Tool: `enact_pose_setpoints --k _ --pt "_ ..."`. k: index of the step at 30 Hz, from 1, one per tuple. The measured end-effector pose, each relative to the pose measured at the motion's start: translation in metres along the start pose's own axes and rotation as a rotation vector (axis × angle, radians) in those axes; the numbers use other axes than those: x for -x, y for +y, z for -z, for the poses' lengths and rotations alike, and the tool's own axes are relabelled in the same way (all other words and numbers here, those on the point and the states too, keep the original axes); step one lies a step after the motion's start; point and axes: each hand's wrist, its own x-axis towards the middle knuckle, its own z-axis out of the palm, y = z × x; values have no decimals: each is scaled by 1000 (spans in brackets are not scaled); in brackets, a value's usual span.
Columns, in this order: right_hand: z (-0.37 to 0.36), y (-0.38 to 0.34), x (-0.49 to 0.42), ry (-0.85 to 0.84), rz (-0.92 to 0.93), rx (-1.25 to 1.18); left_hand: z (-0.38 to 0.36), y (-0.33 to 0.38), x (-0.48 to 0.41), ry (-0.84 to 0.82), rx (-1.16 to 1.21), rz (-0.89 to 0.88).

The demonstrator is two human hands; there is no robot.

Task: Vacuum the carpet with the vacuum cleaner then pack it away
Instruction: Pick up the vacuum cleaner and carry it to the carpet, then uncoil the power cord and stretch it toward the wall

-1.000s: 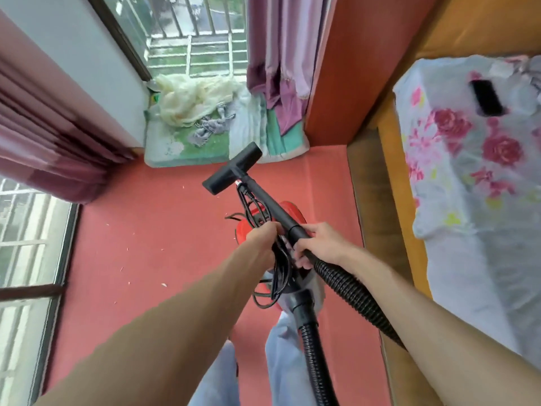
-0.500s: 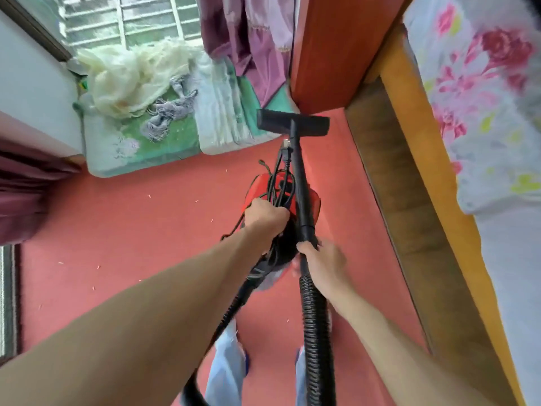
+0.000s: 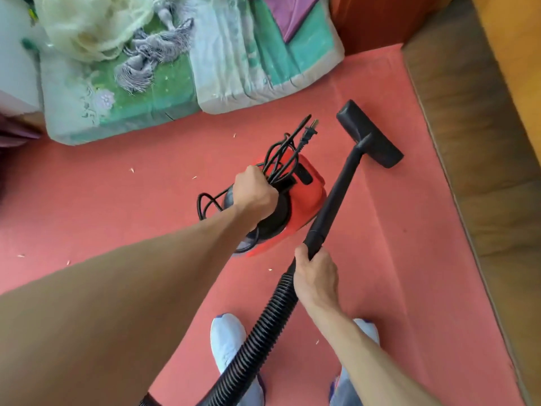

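Observation:
A red and black vacuum cleaner hangs just above the red carpet. My left hand grips its top handle together with a bundle of black power cord, whose plug sticks out toward the far side. My right hand grips the black wand where it meets the ribbed hose. The black floor nozzle sits at the wand's far end, low over the carpet to the right of the vacuum body.
A green and white folded mat with cream netting and grey fringe lies along the far edge. A brown wooden bed frame runs down the right side. My two feet in pale shoes stand on the carpet. Small bits of litter dot the carpet.
The view has tilted down toward the floor. The vacuum body and nozzle have dropped closer to the carpet, and the wand now slants to the right. Both hands keep their holds.

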Motion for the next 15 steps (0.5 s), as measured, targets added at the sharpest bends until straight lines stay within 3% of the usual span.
enact_pose_setpoints --k 6,10,15 --pt "-56 37 -45 14 -51 153 -35 -40 -54 76 -35 -44" --pt "-61 67 -70 -73 -216 212 -32 -46 -61 84 -210 -274" --pt "-46 71 -48 -219 -87 373 0 -35 -44 48 -434 -403"
